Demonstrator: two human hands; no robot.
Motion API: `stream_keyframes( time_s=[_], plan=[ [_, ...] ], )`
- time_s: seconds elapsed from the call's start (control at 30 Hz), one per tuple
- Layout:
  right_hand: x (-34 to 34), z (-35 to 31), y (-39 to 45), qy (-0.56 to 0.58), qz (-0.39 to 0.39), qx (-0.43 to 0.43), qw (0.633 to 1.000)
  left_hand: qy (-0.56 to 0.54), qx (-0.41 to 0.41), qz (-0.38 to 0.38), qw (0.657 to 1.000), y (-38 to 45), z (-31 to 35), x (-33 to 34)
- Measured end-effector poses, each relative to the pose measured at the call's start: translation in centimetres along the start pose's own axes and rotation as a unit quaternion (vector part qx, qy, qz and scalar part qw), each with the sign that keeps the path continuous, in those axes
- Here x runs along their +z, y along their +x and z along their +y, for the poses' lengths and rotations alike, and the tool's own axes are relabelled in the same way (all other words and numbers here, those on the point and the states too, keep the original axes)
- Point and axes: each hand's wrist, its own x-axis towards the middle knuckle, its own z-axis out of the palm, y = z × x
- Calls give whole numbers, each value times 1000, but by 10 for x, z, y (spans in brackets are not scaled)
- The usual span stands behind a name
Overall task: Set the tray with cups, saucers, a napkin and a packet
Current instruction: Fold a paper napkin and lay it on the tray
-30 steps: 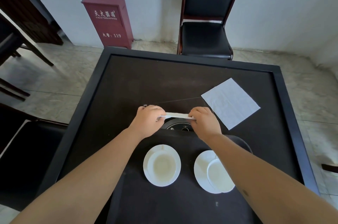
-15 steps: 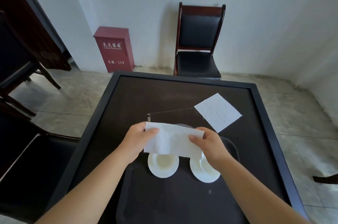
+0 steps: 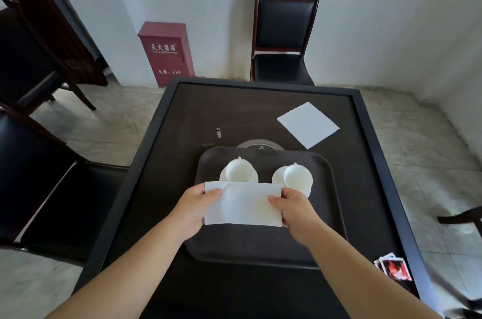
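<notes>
Step in hand looks like placing the napkin (image 3: 242,204) on the tray (image 3: 336,204). It hangs over the tray's middle, just in front of the two cups. To do it well: lower it flat onto the bare near half of the tray, keep both short edges level so it doesn't crumple, and keep the far edge clear of the saucers so nothing gets nudged. Release both sides together, thumbs last.

Hands: the left hand (image 3: 194,210) pinches the napkin's left short edge, thumb on top, fingers curled underneath. The right hand (image 3: 296,212) mirrors that on the right edge. Both grips are light pinches, and the sheet between them is taut and roughly flat. Forearms come in from the near edge of the table (image 3: 378,152), converging over the tray, wrists about level.

Where the rest sits: left cup (image 3: 239,169) on its saucer (image 3: 223,177) and right cup (image 3: 297,177) on its saucer (image 3: 277,176), side by side on the far half of the tray. The right cup looks off-centre on its saucer. A second white sheet (image 3: 308,124) lies flat on the table, far right, well apart from the tray. A small printed packet (image 3: 395,269) lies at the table's near right edge, off the tray; probably the task's packet, but too blurred to say for sure.
</notes>
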Motion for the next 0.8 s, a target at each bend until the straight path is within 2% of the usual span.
stream_keyframes(
  time_s=[0.13,0.23,0.47,0.63,0.8],
  plan=[
    [3,30,-3,-39,44,6,998,-19,-30,51,998,-4,-30,-5],
    [6,47,-1,-50,67,22,996,-19,-51,50,997,-5,-50,-8],
    [16,79,18,-91,103,80,987,67,-62,108,990,16,-76,-18],
    [21,93,30,-138,148,75,977,108,-74,88,988,36,-89,-23],
    [19,102,39,-217,163,68,960,237,-43,110,964,53,-103,-24]
  ],
)
